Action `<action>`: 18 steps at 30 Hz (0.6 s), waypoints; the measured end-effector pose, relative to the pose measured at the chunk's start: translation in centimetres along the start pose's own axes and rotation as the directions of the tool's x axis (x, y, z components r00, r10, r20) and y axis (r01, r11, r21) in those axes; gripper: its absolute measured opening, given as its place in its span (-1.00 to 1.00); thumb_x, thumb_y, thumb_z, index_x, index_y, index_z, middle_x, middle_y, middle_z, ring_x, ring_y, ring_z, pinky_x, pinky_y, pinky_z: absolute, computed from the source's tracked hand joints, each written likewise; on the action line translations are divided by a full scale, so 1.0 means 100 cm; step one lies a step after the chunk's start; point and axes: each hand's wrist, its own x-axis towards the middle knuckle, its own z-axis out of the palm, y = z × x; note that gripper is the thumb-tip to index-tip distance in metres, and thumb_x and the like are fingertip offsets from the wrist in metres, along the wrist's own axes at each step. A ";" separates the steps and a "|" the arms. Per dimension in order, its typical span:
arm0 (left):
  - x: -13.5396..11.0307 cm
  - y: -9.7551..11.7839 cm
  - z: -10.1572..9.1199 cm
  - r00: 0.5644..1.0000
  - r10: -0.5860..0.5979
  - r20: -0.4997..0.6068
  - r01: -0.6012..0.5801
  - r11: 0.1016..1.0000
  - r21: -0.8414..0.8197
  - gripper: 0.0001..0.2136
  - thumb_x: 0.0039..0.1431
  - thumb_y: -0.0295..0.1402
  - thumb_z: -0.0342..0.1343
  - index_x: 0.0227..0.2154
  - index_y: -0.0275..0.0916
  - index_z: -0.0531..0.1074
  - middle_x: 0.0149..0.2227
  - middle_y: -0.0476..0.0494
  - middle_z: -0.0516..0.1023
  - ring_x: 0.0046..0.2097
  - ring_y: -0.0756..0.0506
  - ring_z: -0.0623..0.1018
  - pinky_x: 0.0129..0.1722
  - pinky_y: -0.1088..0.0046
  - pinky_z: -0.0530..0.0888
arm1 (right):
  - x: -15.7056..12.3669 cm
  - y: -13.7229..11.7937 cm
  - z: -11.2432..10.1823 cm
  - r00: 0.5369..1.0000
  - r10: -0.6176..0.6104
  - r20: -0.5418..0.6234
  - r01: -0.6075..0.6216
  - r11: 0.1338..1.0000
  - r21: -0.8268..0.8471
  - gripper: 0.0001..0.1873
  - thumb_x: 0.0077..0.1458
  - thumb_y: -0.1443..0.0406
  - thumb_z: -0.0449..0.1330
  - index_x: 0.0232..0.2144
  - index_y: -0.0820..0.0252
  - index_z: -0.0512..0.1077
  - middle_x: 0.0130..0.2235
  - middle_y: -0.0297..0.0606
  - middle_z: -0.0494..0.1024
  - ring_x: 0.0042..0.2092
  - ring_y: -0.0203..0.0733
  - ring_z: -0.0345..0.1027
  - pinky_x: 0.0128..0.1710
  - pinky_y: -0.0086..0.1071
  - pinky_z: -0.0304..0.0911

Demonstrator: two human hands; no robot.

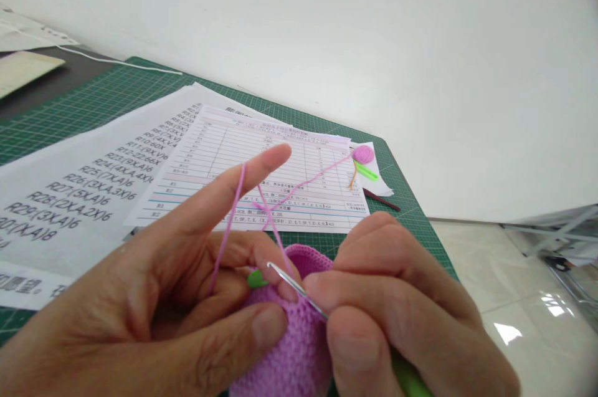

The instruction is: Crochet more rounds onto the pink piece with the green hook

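Note:
My left hand (187, 285) pinches the rim of a pink crochet piece (292, 347), thumb in front and fingers behind. Its index finger points up and out, with pink yarn (228, 222) looped over it and running down to the stitches. In my right hand (397, 303) is a crochet hook (284, 277) with a silver shaft and a green handle (408, 378). The hook's tip lies at the piece's upper edge, beside the yarn strand. A green stitch marker (256, 279) shows by the left fingers. The piece's lower part runs out of view.
Printed pattern sheets (107, 179) lie on a green cutting mat (411, 197). Toward the back right are a small pink yarn ball (363, 154), a bright green plastic piece (365, 171) and a dark thin stick (382, 200). A white wall (350, 29) rises behind.

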 end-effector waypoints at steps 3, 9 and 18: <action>-0.003 0.002 0.007 0.999 0.049 -0.017 -0.047 0.996 0.080 -0.39 0.07 -0.47 0.29 0.10 0.38 0.39 -0.46 0.05 0.67 -0.59 0.06 0.52 -0.57 0.75 0.48 | -0.001 -0.001 0.001 1.000 0.012 -0.002 -0.012 1.000 0.003 -0.46 0.38 0.30 -0.06 -0.68 0.26 0.23 -0.61 -0.44 0.26 -0.50 -0.47 0.15 -0.53 -0.44 0.11; -0.003 -0.006 0.011 0.983 0.140 -0.117 -0.118 0.976 0.181 -0.21 -0.09 -0.55 0.39 0.14 0.38 0.34 -0.49 0.07 0.63 -0.57 0.04 0.51 -0.56 0.73 0.50 | -0.001 -0.003 0.000 0.999 0.026 0.019 -0.026 1.000 -0.005 -0.43 0.37 0.29 -0.06 -0.71 0.26 0.23 -0.57 -0.40 0.32 -0.49 -0.46 0.21 -0.54 -0.43 0.14; -0.001 0.007 0.007 0.995 -0.048 -0.084 0.042 0.997 -0.071 -0.45 0.07 -0.42 0.30 0.07 0.35 0.44 -0.50 0.04 0.62 -0.62 0.10 0.45 -0.57 0.72 0.48 | 0.011 0.000 -0.004 0.985 0.008 0.175 -0.017 0.999 0.050 -0.50 0.33 0.27 0.04 -0.66 0.30 0.34 -0.58 -0.37 0.35 -0.52 -0.48 0.17 -0.57 -0.52 0.18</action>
